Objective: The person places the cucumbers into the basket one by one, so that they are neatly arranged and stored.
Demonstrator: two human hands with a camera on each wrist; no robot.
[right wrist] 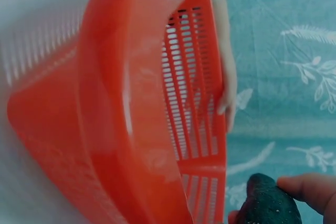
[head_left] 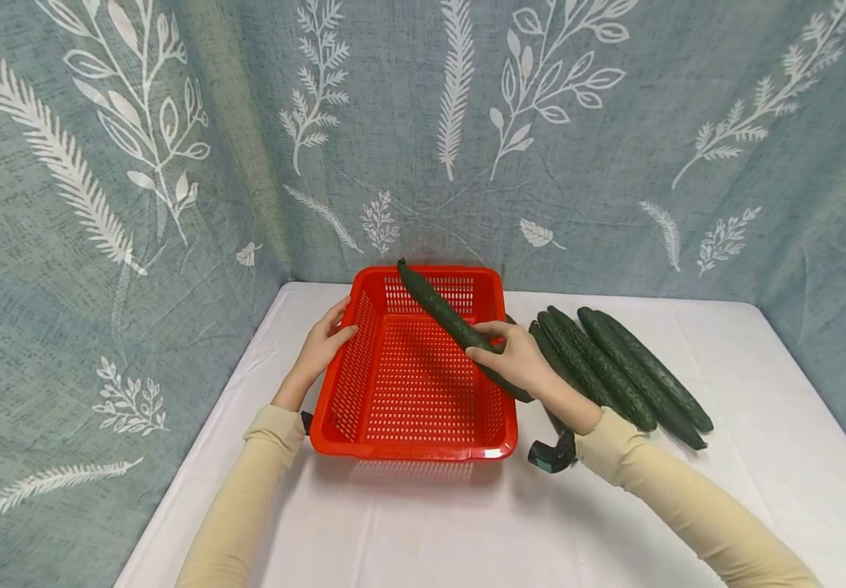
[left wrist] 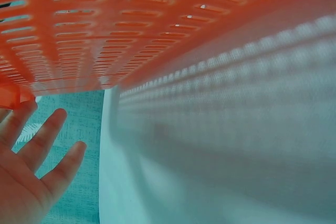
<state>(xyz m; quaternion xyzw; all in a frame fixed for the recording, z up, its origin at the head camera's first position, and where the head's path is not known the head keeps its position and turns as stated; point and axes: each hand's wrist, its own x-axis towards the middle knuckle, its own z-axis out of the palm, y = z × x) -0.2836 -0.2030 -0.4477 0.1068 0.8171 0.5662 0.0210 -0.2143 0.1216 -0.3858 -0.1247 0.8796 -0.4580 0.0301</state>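
Note:
My right hand [head_left: 514, 359] holds a long dark green cucumber [head_left: 434, 306] between thumb and fingers, slanting over the right side of a red plastic basket [head_left: 411, 452]. Its far end reaches above the back rim; in the right wrist view the blunt near end of the cucumber [right wrist: 270, 205] shows beside the thumb. At the basket's left rim, my left hand [head_left: 323, 343] has its thumb over the edge and its fingers outside. In the left wrist view, the fingers [left wrist: 44, 140] are spread, one touching the rim. No cucumber shows on the slotted basket floor.
Several more cucumbers [head_left: 621, 376] lie side by side on the white cloth [head_left: 423, 531] to the right of the basket, partly behind my right forearm. A black strap-like piece [head_left: 551, 456] is at my right wrist. A patterned green curtain [head_left: 394, 163] closes off the back and sides.

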